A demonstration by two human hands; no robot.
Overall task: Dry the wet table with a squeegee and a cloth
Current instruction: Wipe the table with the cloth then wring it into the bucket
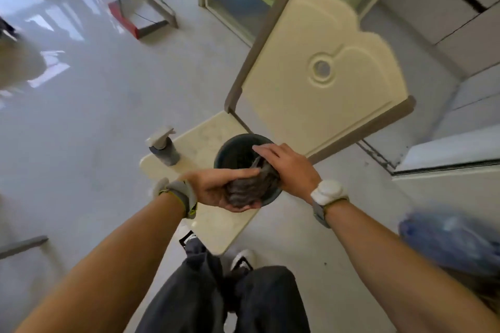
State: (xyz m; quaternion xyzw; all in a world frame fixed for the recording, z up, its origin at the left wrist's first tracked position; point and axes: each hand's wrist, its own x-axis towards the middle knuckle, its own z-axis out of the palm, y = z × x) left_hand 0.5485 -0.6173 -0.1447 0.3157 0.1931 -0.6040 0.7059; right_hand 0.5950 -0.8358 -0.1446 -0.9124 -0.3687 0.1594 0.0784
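Observation:
A bunched grey cloth is held over a dark round bucket that stands on a small cream table. My left hand cups the cloth from below and the left. My right hand presses on the cloth from above and the right, fingers reaching over the bucket's mouth. No squeegee is in sight.
A grey spray bottle stands on the table's left part. A cream chair with a hole in its seat sits just behind the table. A red-headed floor tool leans far left. A blue object blurs at the right edge.

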